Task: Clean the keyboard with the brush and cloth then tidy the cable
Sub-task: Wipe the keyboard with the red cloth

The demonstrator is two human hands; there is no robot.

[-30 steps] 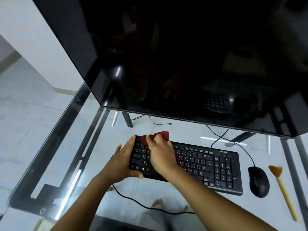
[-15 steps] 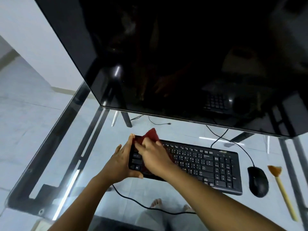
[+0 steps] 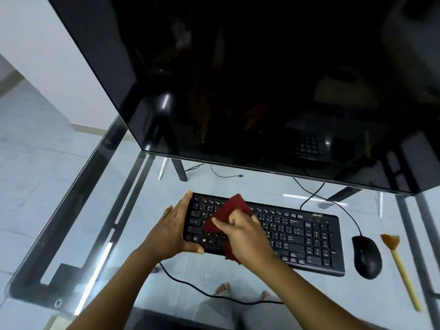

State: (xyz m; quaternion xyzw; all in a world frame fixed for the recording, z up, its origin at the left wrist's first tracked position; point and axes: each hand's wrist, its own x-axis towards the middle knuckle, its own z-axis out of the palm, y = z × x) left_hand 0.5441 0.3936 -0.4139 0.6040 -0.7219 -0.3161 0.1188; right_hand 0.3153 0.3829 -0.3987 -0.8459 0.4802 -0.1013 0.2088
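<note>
A black keyboard lies on the glass desk in front of me. My left hand grips its left end, thumb under the front edge. My right hand presses a dark red cloth onto the left half of the keys, its fingers bunching the fabric. A brush with a yellow handle and brown bristles lies at the far right of the desk. The keyboard's black cable runs from under my left wrist along the desk toward me.
A large black monitor stands just behind the keyboard. A black mouse sits between keyboard and brush, its cable running back under the monitor. The glass desk has a dark metal frame at the left. My feet show through the glass.
My right hand has slid the red cloth from the keyboard's top-left corner down and rightward across the keys. My left hand stays on the keyboard's left end.
</note>
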